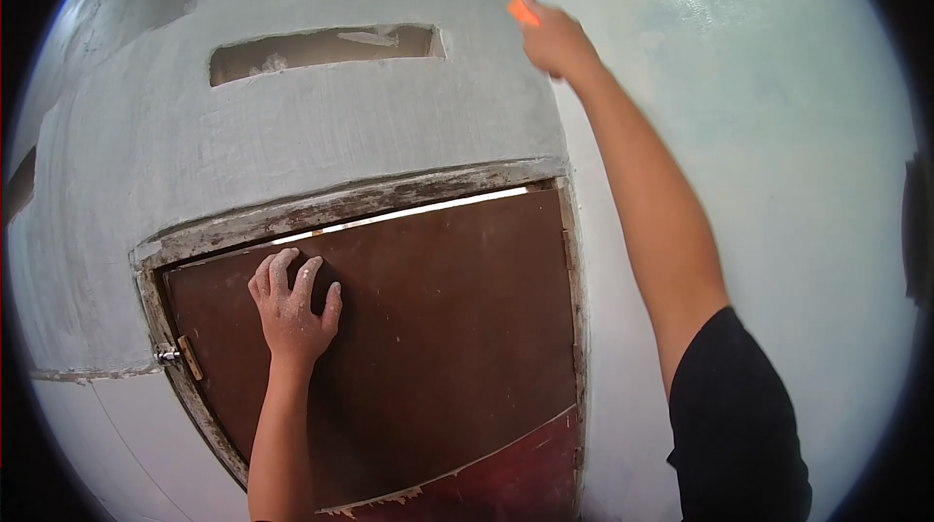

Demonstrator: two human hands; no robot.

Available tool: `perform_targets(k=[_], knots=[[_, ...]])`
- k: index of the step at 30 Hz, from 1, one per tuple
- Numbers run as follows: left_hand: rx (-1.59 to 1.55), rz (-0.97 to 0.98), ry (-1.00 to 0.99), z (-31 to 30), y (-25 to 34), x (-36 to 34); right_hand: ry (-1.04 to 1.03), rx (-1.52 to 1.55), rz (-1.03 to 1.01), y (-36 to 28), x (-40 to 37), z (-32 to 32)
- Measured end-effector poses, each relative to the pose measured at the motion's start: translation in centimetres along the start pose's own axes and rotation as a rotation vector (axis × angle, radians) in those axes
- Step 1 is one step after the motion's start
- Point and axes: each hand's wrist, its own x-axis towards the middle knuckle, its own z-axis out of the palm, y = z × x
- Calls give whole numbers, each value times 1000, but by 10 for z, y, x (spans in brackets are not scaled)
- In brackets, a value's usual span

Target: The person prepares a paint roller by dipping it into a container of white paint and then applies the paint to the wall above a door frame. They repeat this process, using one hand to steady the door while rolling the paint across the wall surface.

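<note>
High in the head view, my right hand (pixel 557 40) is closed around the orange handle of a tool (pixel 523 9). A thin metal shaft runs up and left from the handle, and its far end lies outside the frame. That hand is near the corner where the grey wall (pixel 370 123) meets the pale wall (pixel 759 201). My left hand (pixel 295 306) rests with spread, bent fingers against the upper part of a brown door (pixel 448 327). White dust or paint speckles its fingers, and nothing is held in it.
A worn wooden frame (pixel 360 206) surrounds the door, with a bright gap along its top. At the left edge sits a metal latch (pixel 167 355). Above the door is a long recessed opening (pixel 321 53). The door's lower part (pixel 516 478) is dark red with a peeling edge.
</note>
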Motion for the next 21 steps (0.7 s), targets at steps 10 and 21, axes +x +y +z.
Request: perform_targets(k=[10, 21], knots=[[-5, 21, 2, -2, -1, -1, -32, 163, 107, 45, -281, 39], [-13, 17, 4, -1, -1, -1, 52, -39, 43, 57, -48, 32]])
